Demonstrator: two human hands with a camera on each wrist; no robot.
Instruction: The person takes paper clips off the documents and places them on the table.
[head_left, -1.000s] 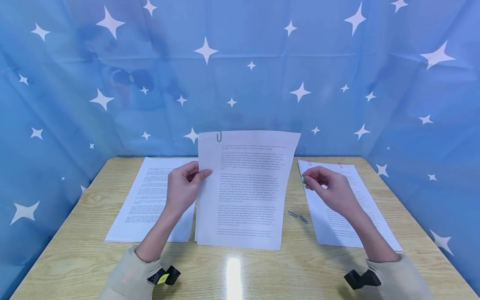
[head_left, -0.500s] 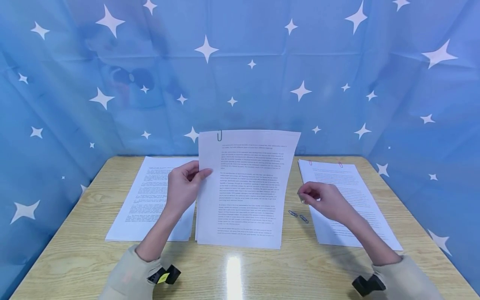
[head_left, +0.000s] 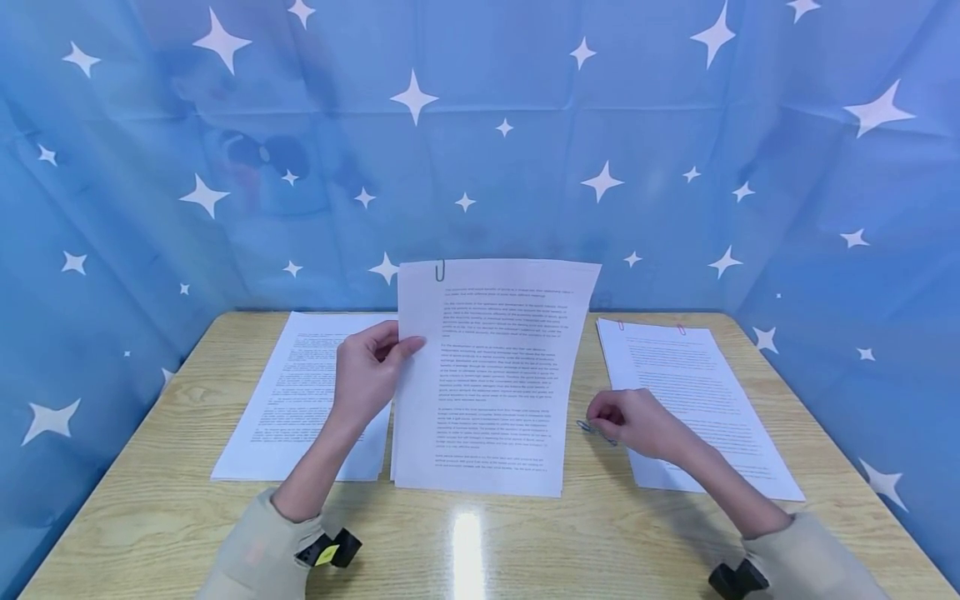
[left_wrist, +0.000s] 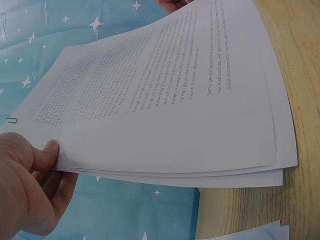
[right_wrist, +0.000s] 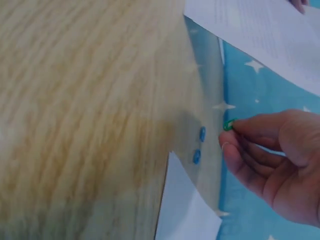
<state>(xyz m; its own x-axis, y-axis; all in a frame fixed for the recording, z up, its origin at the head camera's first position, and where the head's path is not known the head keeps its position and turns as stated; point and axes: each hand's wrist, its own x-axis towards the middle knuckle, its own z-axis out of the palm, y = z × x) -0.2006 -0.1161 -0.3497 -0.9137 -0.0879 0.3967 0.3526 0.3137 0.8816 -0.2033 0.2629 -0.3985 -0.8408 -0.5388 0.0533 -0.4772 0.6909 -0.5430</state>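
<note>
One stack of white printed paper (head_left: 292, 400) is lying leftmost on the pale wood table (head_left: 405, 542). We are observing the left hand (head_left: 366, 371) clamping, by thumb and fingers, a raised sheaf of white printed sheets (head_left: 495, 383) bearing a green looped paper clip (head_left: 440, 271). Two blue looped clips (right_wrist: 202, 134) are lying near the right hand (head_left: 641, 423), whose thumb and forefinger are pinching another green clip (right_wrist: 228, 125). Rightmost, a white printed stack (head_left: 693, 379) is carrying two red clips (head_left: 681, 329).
</note>
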